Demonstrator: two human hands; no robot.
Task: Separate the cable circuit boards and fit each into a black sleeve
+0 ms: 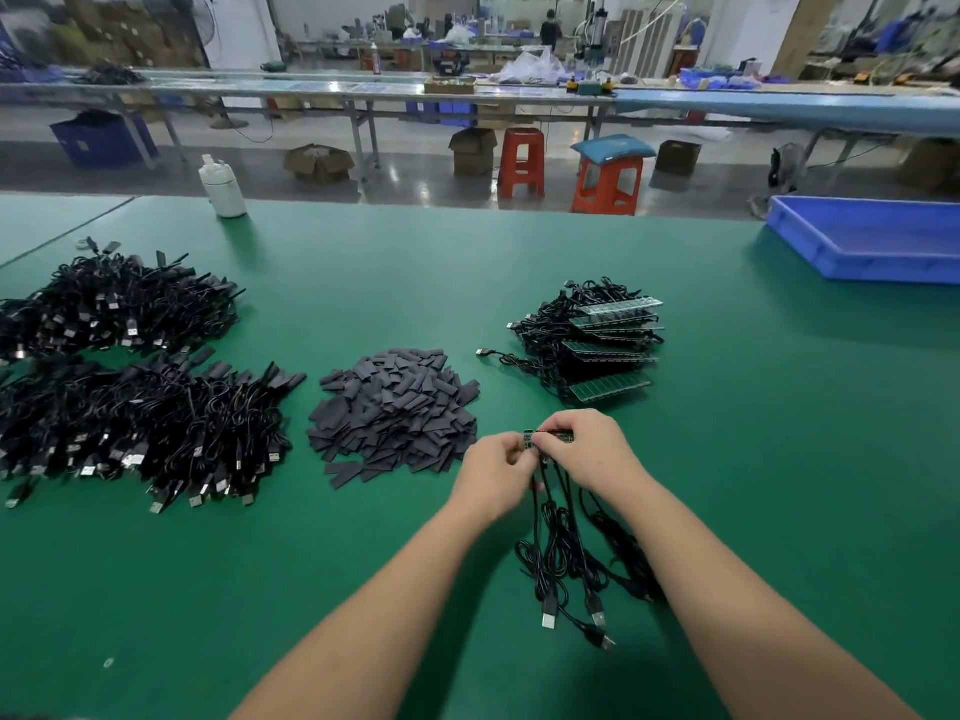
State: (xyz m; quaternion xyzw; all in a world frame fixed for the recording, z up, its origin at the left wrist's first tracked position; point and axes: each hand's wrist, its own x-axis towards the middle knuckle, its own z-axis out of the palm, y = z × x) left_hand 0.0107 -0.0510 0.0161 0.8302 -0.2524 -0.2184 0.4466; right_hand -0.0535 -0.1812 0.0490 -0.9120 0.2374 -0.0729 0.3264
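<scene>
- Strip of circuit boards (550,438), small and green, is held just above the table (363,589) at near centre, between the sleeve pile and the viewer; black cables (561,553) hang from it and trail onto the green surface.
- Left hand (498,472) is pinched on the strip's left end; right hand (587,452) is curled over the rest, so both grips are closed on it.
- Strip is judged light, thin, stiff and brittle at its score lines; it is best taken by the edges close to the joint being snapped, not by the limp cables.
- Black sleeves (395,407), heaped just left of the hands, are judged soft, flat and slippery.
- More board strips (608,350) lie stacked to the far right.
- Hidden by the fingers: the break line and the board count. Solder joints are too small to be made out.
</scene>
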